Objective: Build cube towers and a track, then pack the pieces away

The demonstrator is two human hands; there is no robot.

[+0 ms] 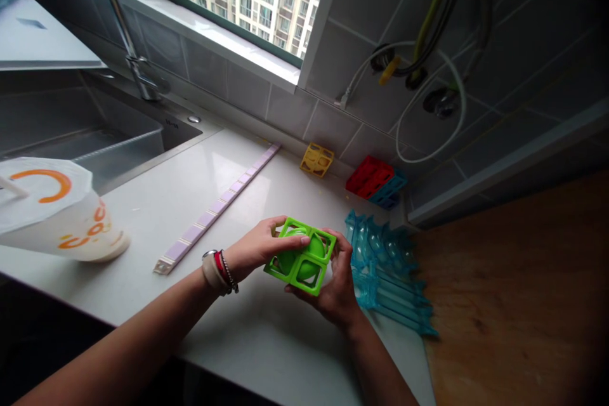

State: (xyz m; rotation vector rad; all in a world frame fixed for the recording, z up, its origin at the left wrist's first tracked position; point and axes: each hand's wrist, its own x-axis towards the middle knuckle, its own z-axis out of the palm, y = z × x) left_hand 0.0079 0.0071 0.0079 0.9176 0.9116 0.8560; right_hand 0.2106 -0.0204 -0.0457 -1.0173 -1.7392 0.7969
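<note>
A bright green plastic block [304,271], with square frames around rounded inner shapes, is held above the white countertop [257,336]. My left hand [266,244] grips it from the left, thumb lying across its top face. On the other side my right hand [340,292] wraps round the right edge and underside, so some of its fingers are hidden. Close to my right hand lie translucent teal plastic pieces [387,273]. A similar yellow framed block [316,160] stands by the tiled wall, with red blocks [370,177] and blue blocks [391,189] stacked to its right.
A long pale purple strip [214,210] lies across the counter. At the left stands a drink cup [71,228] with a straw, before a steel sink [162,139] and tap [121,19]. A white cable [464,108] hangs on the wall at the right, above a wooden surface [504,292].
</note>
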